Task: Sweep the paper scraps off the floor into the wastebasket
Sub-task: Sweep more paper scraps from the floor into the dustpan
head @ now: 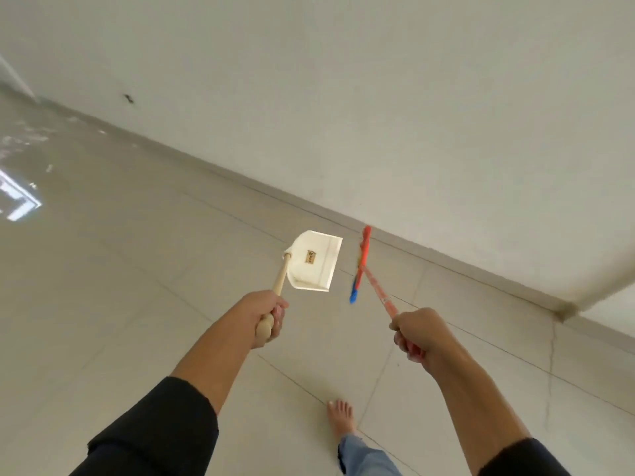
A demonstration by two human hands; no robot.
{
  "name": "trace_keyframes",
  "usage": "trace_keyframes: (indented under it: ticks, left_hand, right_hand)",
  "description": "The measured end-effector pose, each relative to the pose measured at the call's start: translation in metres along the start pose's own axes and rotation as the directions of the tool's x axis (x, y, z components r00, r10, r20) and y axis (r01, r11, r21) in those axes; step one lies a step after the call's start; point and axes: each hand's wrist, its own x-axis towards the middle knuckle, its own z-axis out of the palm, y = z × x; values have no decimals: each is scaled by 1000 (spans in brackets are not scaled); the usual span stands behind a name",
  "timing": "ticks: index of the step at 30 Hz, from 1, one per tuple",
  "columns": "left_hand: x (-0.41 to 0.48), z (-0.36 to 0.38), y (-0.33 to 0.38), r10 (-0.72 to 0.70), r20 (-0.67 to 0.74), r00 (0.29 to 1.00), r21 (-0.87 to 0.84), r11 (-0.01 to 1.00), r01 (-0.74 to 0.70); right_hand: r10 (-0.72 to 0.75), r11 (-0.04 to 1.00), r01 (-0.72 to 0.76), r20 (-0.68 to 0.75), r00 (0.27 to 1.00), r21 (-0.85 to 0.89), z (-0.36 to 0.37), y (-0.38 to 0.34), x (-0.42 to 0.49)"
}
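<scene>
My left hand (266, 317) grips the wooden handle (279, 282) of a white dustpan (314, 261), which hangs above the tiled floor with its small label facing me. My right hand (417, 333) grips the orange stick (378, 292) of a broom, whose orange and blue head (360, 264) stands edge-on just right of the dustpan. The two tools are close together but apart. No paper scraps and no wastebasket are in view.
A pale tiled floor (137, 286) runs to a white wall (378, 115) with a grey skirting, which turns a corner at the right (565, 309). My bare foot and jeans leg (343, 427) stand below the hands. Bright window glare lies on the floor at far left (20, 201).
</scene>
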Motion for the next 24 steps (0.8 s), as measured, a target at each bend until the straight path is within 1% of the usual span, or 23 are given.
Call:
trace_keyframes:
  ticks: [2, 4, 5, 6, 7, 8, 11, 13, 15, 16, 17, 20, 24]
  left_hand:
    - [9, -52, 19, -30, -91, 995, -128, 992, 18]
    - [12, -115, 48, -55, -153, 987, -267, 963, 12]
    - [13, -128, 52, -64, -181, 981, -307, 952, 6]
    - [14, -157, 59, -83, -220, 972, -368, 930, -4]
    - [17, -188, 66, -100, -262, 960, -446, 895, -29]
    - [18, -208, 70, -112, -280, 953, -489, 871, -41]
    - [32, -292, 95, -148, -351, 925, -652, 747, -128]
    - [50, -361, 117, -166, -381, 910, -736, 650, -189]
    - [71, -427, 142, -193, -411, 891, -789, 566, -241]
    - [76, -445, 151, -208, -423, 882, -799, 545, -254]
    - [88, -479, 166, -213, -420, 882, -812, 522, -261]
    - [112, -554, 207, -212, -424, 880, -846, 441, -301]
    - [143, -653, 279, -240, -449, 861, -858, 386, -340]
  right_hand:
    - [-12, 999, 16, 76, 997, -44, 57, -43, 23]
    - [-7, 994, 31, 210, 978, -109, 129, -103, 49]
    - [-15, 992, 43, 230, 973, -117, 144, -116, 53]
    - [-29, 984, 75, 269, 963, -164, 178, -139, 60]
    - [-27, 973, 98, 319, 947, -207, 215, -166, 64]
    - [-32, 968, 117, 355, 934, -221, 237, -183, 66]
    - [-56, 934, 211, 465, 883, -288, 329, -249, 77]
    - [-62, 902, 274, 529, 847, -333, 408, -293, 86]
    - [-61, 884, 305, 561, 826, -354, 480, -332, 94]
    - [-69, 880, 316, 565, 823, -354, 499, -344, 94]
    - [-57, 879, 316, 579, 814, -358, 538, -365, 98]
    - [-29, 882, 307, 610, 792, -357, 619, -415, 103]
    - [-4, 909, 263, 623, 782, -324, 721, -485, 114]
